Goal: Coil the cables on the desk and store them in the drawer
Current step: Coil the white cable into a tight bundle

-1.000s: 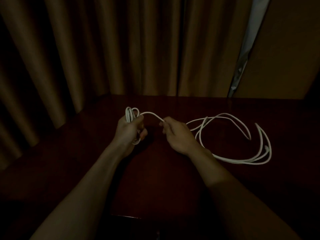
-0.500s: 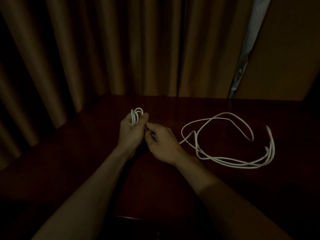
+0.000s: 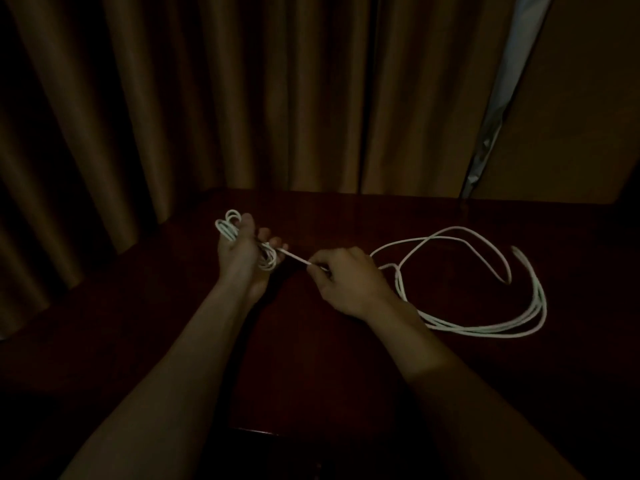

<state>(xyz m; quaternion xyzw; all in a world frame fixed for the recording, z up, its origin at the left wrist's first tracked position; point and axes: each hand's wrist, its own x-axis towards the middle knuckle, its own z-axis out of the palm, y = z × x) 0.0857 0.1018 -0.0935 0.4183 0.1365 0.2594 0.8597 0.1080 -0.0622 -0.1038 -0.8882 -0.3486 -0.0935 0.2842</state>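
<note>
- Brown curtains point(image 3: 242, 98) fill the upper frame behind the dark worktop point(image 3: 346, 358).
- White cable point(image 3: 485, 327) sprawls in loose loops at centre right.
- Left hand point(image 3: 242, 258) grips the coiled bundle.
- Right hand point(image 3: 349, 282) pinches the taut strand between them.

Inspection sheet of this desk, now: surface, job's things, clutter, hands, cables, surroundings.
Surface: dark glossy wooden desk, dimly lit.
Job's things: one white cable, partly wound into a coil; no drawer can be made out.
Clutter: nothing seen.
Hands: the left hand grips the coil; the right hand pinches the strand leading out of it.
Cables: a short stretch runs straight between the hands; the rest lies in loose loops on the desk past the right hand, not yet wound.
Surroundings: brown curtains behind the desk, with a pale strip showing at a gap on the right.
</note>
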